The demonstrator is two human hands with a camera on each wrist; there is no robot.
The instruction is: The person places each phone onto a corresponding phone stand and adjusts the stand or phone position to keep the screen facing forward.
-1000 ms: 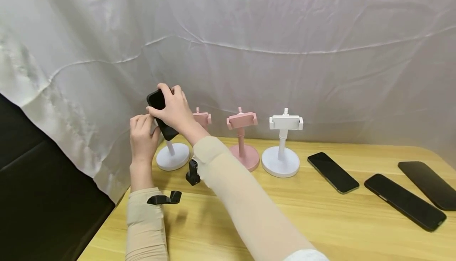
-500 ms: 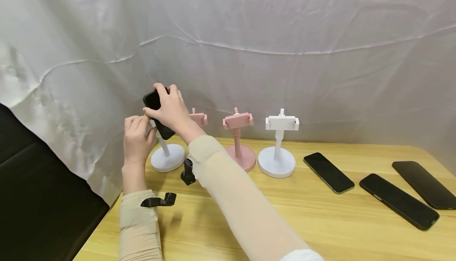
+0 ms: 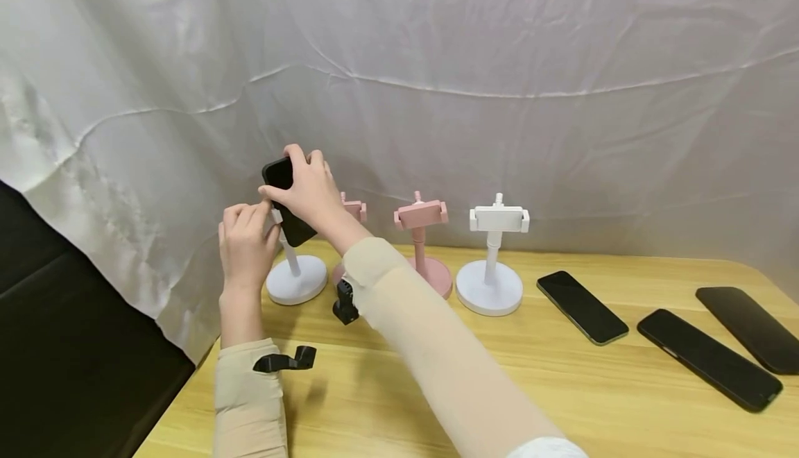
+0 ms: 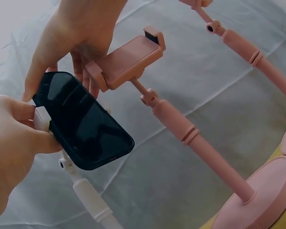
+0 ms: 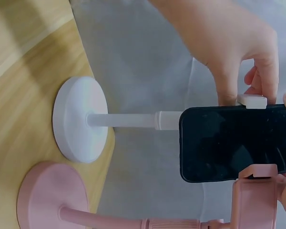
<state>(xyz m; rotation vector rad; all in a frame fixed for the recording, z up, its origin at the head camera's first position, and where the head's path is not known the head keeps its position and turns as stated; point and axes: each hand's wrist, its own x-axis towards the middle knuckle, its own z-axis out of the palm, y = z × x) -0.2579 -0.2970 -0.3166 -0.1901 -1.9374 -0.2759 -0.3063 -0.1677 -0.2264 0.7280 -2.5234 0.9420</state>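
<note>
A black phone (image 4: 88, 121) stands tilted at the clamp of the leftmost white phone stand (image 3: 296, 281). My right hand (image 3: 312, 191) grips the phone across its upper end, thumb on one long edge and fingers on the other. My left hand (image 3: 246, 246) pinches the stand's white clamp end (image 4: 42, 118) between thumb and finger, at the phone's left long edge. In the right wrist view that clamp end (image 5: 252, 101) overlaps the edge of the phone. The rest of the clamp is hidden behind the phone.
Close to the phone's right side is a pink stand (image 4: 133, 59); another pink stand (image 3: 421, 216) and a white stand (image 3: 490, 288) follow to the right. Three dark phones lie on the table: one (image 3: 582, 307), another (image 3: 708, 359), a third (image 3: 752, 329). A grey curtain (image 3: 437, 139) hangs behind.
The head view shifts slightly. Over the last half second the phone and right hand move a little right relative to the stand, and the white clamp end shows beside the left fingers.
</note>
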